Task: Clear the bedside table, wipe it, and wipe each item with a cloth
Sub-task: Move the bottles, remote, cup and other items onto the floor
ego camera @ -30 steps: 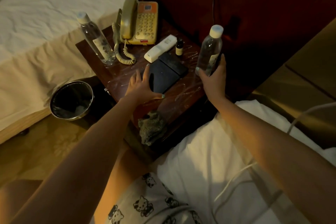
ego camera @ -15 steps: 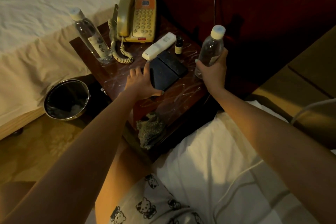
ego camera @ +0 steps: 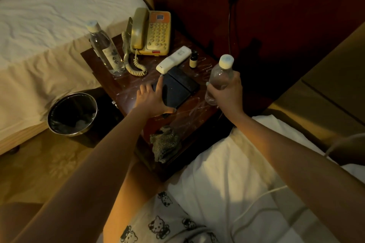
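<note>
Change: left hand (ego camera: 153, 98) has crept forward over the black pad (ego camera: 181, 87), forefinger now almost at the remote (ego camera: 173, 59); right hand (ego camera: 227, 92) keeps the water bottle (ego camera: 219, 77) up, barely shifted.
Left hand state: released, fingers straight and spread flat on the pad, thumb at its near corner; nothing grasped yet.
Right hand state: wrapped round the water bottle's lower half, cap up, slightly tilted; bottle looks clear of the bedside table (ego camera: 197, 112), well right-front of the telephone (ego camera: 152, 31).
Why held so: I'd judge the bottle is being carried off the top, and the flat hand is set to slide the pad, which looks too thin to pinch from above.
On top: second bottle (ego camera: 105, 49) just left of the telephone; remote and small vial (ego camera: 193, 59) right-front of it; pad in front of it, meeting the remote's near end.
Cloth (ego camera: 166, 144): bunched at the table edge farthest in front of the telephone, partly hanging over, untouched.
Edges: pad sits mid-top with room to drag toward that front edge; coiled cord (ego camera: 136, 65) front-left of the telephone could snag.
Open room: pillow (ego camera: 227, 173) far front-right of the telephone looks the likely drop spot; bin (ego camera: 72, 113) on the floor front-left.
Progress: early, no wiping yet.
</note>
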Action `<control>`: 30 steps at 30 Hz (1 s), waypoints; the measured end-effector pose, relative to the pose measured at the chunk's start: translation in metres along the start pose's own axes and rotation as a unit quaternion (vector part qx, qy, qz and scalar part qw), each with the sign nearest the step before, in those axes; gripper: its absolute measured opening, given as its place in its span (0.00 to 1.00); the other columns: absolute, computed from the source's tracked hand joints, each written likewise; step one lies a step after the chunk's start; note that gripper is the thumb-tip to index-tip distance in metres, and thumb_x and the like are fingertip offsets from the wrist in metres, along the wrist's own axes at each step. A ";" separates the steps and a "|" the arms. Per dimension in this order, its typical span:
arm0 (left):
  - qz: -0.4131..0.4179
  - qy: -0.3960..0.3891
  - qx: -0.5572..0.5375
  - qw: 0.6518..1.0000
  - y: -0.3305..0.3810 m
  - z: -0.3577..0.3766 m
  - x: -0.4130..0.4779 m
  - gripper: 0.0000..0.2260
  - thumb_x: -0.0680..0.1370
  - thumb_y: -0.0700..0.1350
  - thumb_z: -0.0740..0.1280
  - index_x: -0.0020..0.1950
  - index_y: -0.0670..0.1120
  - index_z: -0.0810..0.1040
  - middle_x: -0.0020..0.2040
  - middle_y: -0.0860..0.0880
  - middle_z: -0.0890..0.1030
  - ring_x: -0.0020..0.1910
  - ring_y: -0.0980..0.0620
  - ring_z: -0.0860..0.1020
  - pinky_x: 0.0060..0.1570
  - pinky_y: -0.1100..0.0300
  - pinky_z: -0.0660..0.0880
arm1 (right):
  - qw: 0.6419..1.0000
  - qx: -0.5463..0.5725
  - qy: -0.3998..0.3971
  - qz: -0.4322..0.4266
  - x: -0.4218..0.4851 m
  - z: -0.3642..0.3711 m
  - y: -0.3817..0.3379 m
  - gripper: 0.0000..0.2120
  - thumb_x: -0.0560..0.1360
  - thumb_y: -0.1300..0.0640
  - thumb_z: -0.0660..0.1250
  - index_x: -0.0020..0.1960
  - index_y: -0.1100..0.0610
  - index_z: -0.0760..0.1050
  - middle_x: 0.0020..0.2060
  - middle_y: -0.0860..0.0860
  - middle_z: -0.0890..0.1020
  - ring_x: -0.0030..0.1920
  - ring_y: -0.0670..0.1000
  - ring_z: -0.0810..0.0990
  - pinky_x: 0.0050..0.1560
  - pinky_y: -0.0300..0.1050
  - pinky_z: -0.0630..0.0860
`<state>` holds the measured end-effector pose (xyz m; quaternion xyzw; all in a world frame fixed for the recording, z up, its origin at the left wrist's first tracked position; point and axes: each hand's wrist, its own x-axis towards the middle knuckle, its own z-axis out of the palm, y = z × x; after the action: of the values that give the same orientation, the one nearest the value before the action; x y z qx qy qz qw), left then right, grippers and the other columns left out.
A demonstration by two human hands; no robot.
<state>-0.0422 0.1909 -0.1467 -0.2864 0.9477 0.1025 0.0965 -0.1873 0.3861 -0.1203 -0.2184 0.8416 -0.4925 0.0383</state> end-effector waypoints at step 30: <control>-0.125 -0.023 -0.465 0.876 -0.006 -0.011 -0.005 0.13 0.75 0.50 0.72 0.52 0.42 0.78 0.44 0.47 0.81 0.40 0.50 0.79 0.33 0.63 0.72 | 0.990 0.119 -0.059 0.036 -0.022 0.028 -0.018 0.33 0.70 0.54 0.75 0.68 0.57 0.61 0.56 0.49 0.76 0.54 0.46 0.76 0.45 0.25 0.70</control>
<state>-0.0356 0.1856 -0.1353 -0.4114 0.7448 0.5252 -0.0138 -0.1538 0.3643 -0.1227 -0.2104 0.7807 -0.5735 0.1317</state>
